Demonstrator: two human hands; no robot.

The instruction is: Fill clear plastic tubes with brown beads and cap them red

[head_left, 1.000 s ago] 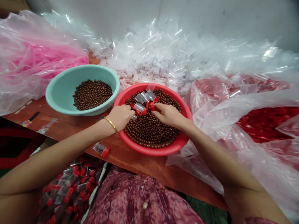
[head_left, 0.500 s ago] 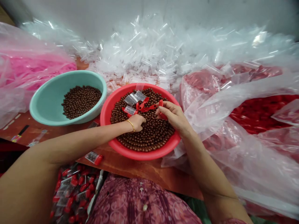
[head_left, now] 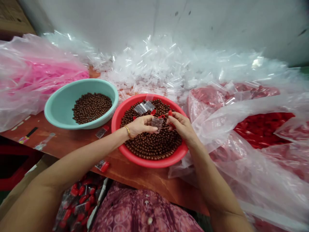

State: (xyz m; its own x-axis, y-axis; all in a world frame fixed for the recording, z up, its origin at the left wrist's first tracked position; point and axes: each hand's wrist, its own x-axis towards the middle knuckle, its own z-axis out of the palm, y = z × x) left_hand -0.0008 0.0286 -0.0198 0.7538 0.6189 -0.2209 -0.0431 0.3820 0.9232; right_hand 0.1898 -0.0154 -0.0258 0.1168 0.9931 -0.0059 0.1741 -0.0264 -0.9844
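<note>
A red basin full of small brown balls sits on the wooden table in front of me. My left hand is closed on a small clear plastic container holding some brown balls, raised just above the pile. My right hand is beside it, fingers pinched on a small red cap. More clear containers and red caps lie on the balls at the basin's far side.
A teal basin with brown balls stands to the left. Behind lies a heap of clear containers; a pink-filled bag at left, bags of red caps at right. Filled red-capped containers sit below the table edge; one lies on it.
My left hand has lifted from the balls with a filled clear container. My right hand has drawn closer to it, still holding a red cap. The camera has shifted slightly.
</note>
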